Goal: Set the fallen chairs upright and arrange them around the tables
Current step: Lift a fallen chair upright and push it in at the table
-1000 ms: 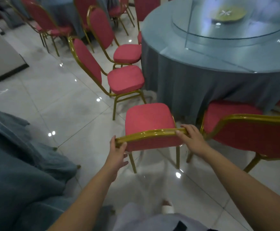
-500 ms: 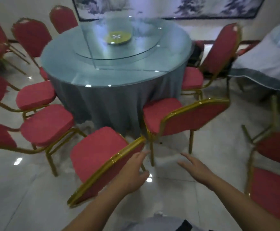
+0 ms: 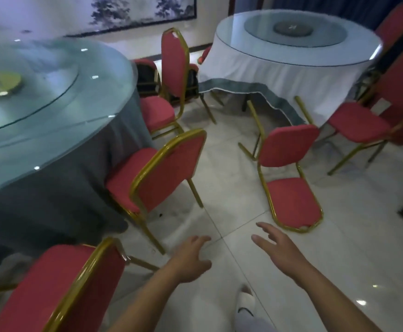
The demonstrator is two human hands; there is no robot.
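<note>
- Far left: grey-clothed round table (image 3: 51, 202), glass top, glass turntable (image 3: 39, 97) on it with a green disc at centre.
- Bottom left: near chair (image 3: 59, 291), red pad, gold frame, upright, back toward camera, just beside the grey cloth.
- Right of that: second chair (image 3: 167, 171), upright, seat tucked against the grey cloth, back facing out.
- Behind it: third chair (image 3: 171, 65), upright, tall back, seat toward the same table.
- Bottom centre: left hand (image 3: 191, 259), palm down, fingers loose and slightly apart, holding nothing, over the floor tiles (image 3: 219, 164), not touching any chair.
- Just below the hands: white slipper (image 3: 245, 303) on the tile.
- Right hand (image 3: 279, 250): fingers straight and spread, holding nothing, extended toward the fallen chair, near its top rail, no contact.
- Fallen chair (image 3: 289, 149): lying on its back between the two tables, backrest flat on the tile, seat standing vertical, legs pointing away toward the white cloth's hem.
- Upper right: white-clothed round table (image 3: 279, 75), grey hem, glass top plus turntable.
- Far right: far-right chair (image 3: 361, 123), upright, beside the white cloth; more red chair backs cropped at the frame edge.
</note>
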